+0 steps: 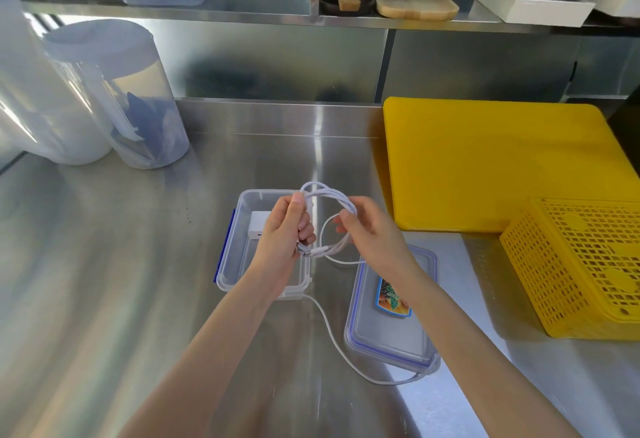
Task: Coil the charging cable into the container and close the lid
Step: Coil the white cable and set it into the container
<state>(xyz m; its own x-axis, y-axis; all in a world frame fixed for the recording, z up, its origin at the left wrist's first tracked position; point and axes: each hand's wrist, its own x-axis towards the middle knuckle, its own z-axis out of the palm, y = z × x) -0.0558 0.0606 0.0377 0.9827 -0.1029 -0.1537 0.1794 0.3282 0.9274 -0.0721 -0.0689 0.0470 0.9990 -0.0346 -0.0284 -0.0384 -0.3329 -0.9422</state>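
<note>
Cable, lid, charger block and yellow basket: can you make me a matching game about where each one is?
Things:
1. charging cable
2. lid
3. charger block
4. yellow basket

Places:
A. lying flat on the counter, right of the container
B. inside the clear container
C. partly looped in both hands, left hand and right hand, the rest trailing on the counter
D. at the right edge, next to the yellow cutting board

Pairs: 1-C, 2-A, 3-B, 4-D
</note>
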